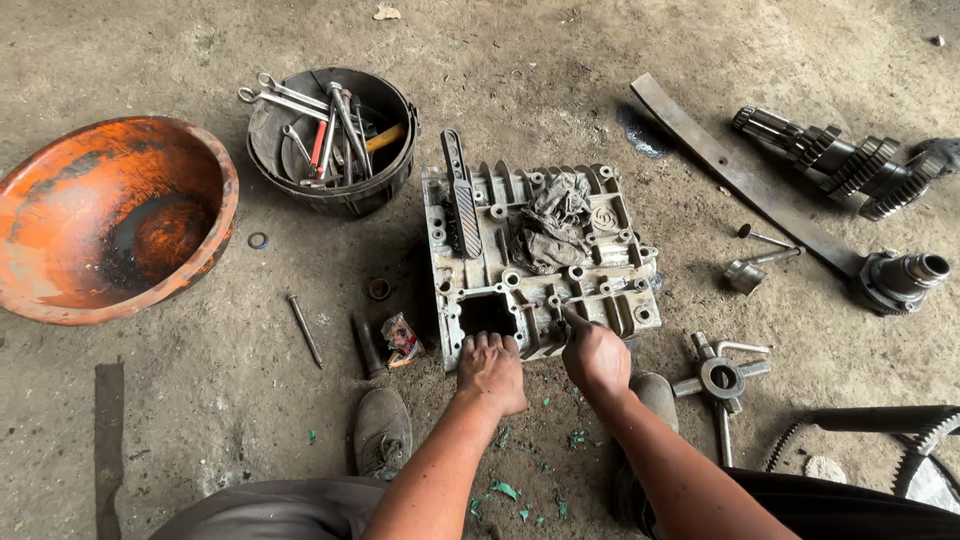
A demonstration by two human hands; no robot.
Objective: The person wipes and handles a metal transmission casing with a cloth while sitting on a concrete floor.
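A grey metal gearbox casing lies flat on the concrete floor in front of me. My left hand grips its near edge, fingers hooked over the rim of a square opening. My right hand rests at the near edge too, its index finger pressed on the casing surface beside that opening. A dirty grey rag and a black ribbed pedal-like bar lie on top of the casing.
A black bucket of spanners and an orange rusty bowl stand at left. Gear shafts, a flat steel bar, a cross-shaped part and a toothed gear lie at right. My shoes flank the casing.
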